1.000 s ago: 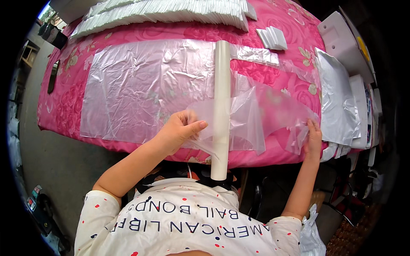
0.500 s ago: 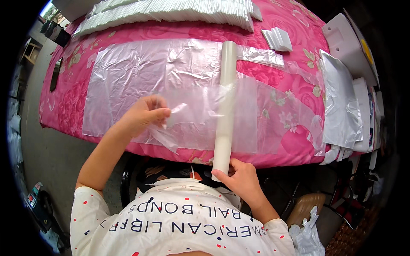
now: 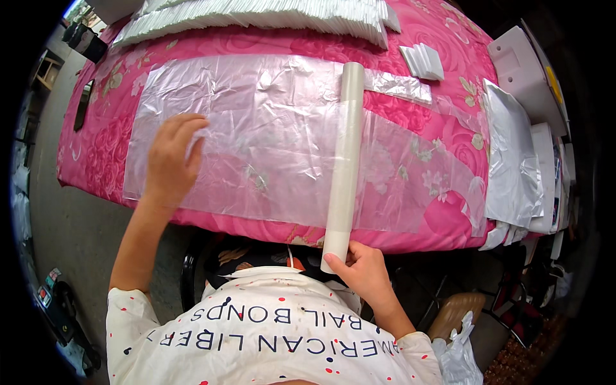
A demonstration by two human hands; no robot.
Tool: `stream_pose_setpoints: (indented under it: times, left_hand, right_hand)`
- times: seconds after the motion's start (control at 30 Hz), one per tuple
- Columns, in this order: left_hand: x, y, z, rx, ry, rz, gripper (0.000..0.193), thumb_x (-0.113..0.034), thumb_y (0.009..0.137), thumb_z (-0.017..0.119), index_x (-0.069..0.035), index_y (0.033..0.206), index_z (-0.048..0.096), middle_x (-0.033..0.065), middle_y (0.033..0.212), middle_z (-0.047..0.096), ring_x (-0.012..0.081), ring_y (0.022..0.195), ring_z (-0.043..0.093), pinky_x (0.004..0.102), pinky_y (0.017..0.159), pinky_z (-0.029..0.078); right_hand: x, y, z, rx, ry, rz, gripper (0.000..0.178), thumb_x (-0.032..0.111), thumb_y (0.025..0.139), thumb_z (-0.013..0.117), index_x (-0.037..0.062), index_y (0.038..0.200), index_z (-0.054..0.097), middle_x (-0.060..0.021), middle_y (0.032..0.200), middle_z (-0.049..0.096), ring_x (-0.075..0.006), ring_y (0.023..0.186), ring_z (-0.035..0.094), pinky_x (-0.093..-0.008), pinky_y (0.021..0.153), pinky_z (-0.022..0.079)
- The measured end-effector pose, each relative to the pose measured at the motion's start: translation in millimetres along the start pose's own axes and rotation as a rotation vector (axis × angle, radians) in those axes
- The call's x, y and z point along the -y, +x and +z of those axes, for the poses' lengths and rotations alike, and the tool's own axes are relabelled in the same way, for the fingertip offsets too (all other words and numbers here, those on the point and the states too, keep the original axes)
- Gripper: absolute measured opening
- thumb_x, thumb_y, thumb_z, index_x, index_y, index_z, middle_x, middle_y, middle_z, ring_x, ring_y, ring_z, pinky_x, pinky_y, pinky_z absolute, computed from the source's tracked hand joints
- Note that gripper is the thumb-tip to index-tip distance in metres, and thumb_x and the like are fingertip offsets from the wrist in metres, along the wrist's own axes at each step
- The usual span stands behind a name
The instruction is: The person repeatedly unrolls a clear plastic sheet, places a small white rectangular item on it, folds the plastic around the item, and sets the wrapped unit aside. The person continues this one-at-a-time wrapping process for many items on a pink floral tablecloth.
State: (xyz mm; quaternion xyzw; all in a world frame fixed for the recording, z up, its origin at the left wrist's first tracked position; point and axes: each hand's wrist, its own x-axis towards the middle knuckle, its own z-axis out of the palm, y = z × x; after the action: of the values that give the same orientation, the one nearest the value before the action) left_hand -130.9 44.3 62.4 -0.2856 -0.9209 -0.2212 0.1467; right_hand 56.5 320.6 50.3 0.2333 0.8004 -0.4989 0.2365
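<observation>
A long whitish roll of plastic film (image 3: 344, 160) lies across the table from far to near, its near end jutting past the front edge. My right hand (image 3: 360, 268) grips that near end, thumb on top. Left of the roll, a sheet of clear film (image 3: 256, 147) is spread over the cloth, wrinkled and shiny. Above its left part is my left hand (image 3: 174, 157), fingers curved and thumb apart, with no film clearly held. To the right of the roll, more clear film (image 3: 410, 173) trails toward the table's right side.
A pink floral cloth (image 3: 102, 160) covers the table. Long rows of stacked white packets (image 3: 256, 19) line the far side, with a small stack (image 3: 421, 61) nearby. Silver sheets (image 3: 510, 157) and a white foam box (image 3: 526, 74) stand right. A phone (image 3: 84, 104) and dark cup (image 3: 85, 42) sit left.
My left hand has moved left and away from me, and the loose film it held has left its fingers. My right hand still grips the roll's near end.
</observation>
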Motion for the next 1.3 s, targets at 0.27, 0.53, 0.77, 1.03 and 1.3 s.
stream_pose_setpoints:
  times: [0.27,0.53,0.77,1.03,1.3]
  left_hand:
    - [-98.3,0.4,118.4,0.221,-0.331,0.201,0.057,-0.008,0.080,0.050,0.010,0.131,0.033,0.0245,0.138,0.032,0.0381,0.131,0.029,0.0430,0.108,0.025]
    - [-100.3,-4.5,128.7,0.339,-0.058,0.221,0.062,-0.021,0.083,0.039,0.013,0.133,0.029,0.0277,0.142,0.025,0.0377,0.136,0.019,0.0455,0.111,0.013]
    - [-102.2,-3.1,126.9,0.344,-0.046,0.216,0.062,-0.023,0.084,0.038,0.014,0.133,0.029,0.0291,0.142,0.025,0.0383,0.136,0.019,0.0455,0.111,0.012]
    - [-101.8,-2.4,128.1,0.310,-0.063,0.226,0.061,-0.023,0.084,0.037,0.014,0.132,0.030,0.0315,0.139,0.027,0.0406,0.134,0.022,0.0461,0.111,0.014]
    - [-102.5,0.0,125.4,0.320,-0.053,0.240,0.062,-0.022,0.081,0.039,0.015,0.130,0.031,0.0310,0.138,0.029,0.0397,0.133,0.024,0.0458,0.111,0.015]
  right_hand:
    - [0.9,-2.0,1.6,0.012,-0.076,0.001,0.043,0.036,0.075,0.068,-0.0019,0.094,0.064,-0.0148,0.076,0.067,-0.0233,0.069,0.067,-0.0306,0.066,0.051]
    - [27.2,17.7,-30.6,0.155,-0.324,-0.119,0.047,0.046,0.077,0.066,-0.0012,0.085,0.066,-0.0155,0.069,0.065,-0.0280,0.062,0.064,-0.0356,0.059,0.049]
    - [83.3,124.3,-56.9,-0.085,-0.542,-0.282,0.060,0.052,0.084,0.055,-0.0054,0.069,0.061,-0.0124,0.056,0.059,-0.0233,0.055,0.060,-0.0295,0.054,0.047]
    - [96.6,213.7,-77.2,0.112,0.705,-0.198,0.041,0.040,0.091,0.052,0.0003,0.102,0.056,-0.0115,0.097,0.061,-0.0170,0.083,0.061,-0.0295,0.075,0.052]
    - [64.9,272.4,-147.4,-0.074,1.618,-0.469,0.019,0.014,0.091,0.050,0.0019,0.104,0.056,-0.0102,0.103,0.063,-0.0235,0.096,0.060,-0.0404,0.089,0.048]
